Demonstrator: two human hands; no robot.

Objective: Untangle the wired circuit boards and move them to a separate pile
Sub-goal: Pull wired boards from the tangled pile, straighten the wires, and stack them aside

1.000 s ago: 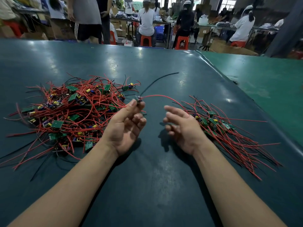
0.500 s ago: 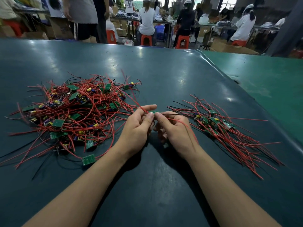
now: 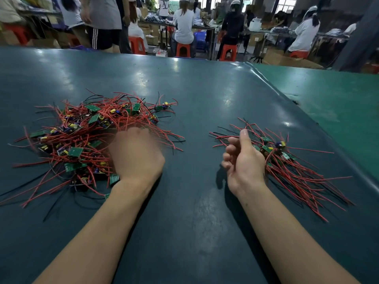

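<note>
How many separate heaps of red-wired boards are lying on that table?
2. A big tangled pile of green circuit boards with red wires lies at the left, by the left hand. A smaller sorted pile of wired boards lies at the right, beside the right hand.

Dark teal worktable (image 3: 184, 83) under glare – green table (image 3: 332, 95) adjoining; red stools (image 3: 182, 49), seated workers (image 3: 183, 23) beyond.

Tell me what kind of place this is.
Most likely an electronics assembly workshop. A tangled pile of wired circuit boards and a sorted pile lie on a long green worktable, and behind it workers sit on red stools at more benches.
</note>
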